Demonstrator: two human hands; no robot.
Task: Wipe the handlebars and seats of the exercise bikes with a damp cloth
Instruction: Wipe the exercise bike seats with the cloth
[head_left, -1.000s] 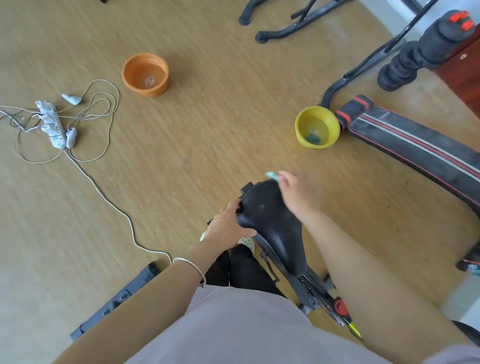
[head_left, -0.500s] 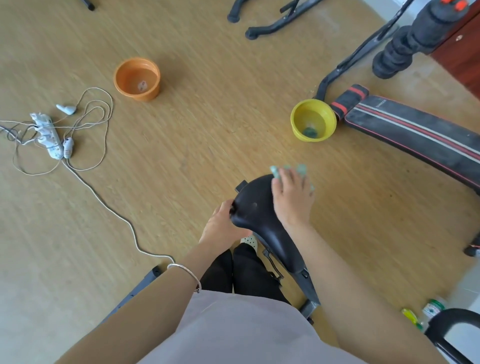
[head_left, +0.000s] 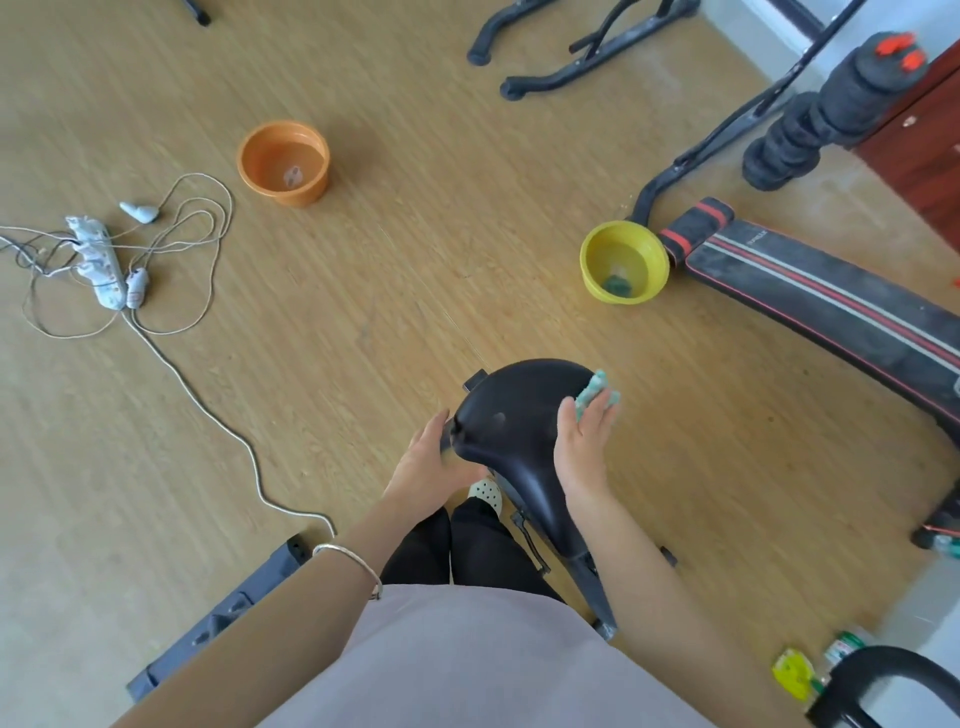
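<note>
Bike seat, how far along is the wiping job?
Done: nothing provable; the seat shows no clear wipe marks. In hand: right hand presses the green cloth on its right edge, left hand holds its left edge. Left: the black bar lower right, possibly a handlebar, sits untouched.

An orange bowl (head_left: 283, 163) stands on the wooden floor (head_left: 389, 260), well apart from a yellow bowl (head_left: 623, 262), which sits just beside a black padded bench (head_left: 831, 306). Toward the floor's left edge, a white power strip (head_left: 98, 265) lies among looped white cords (head_left: 208, 408).
</note>
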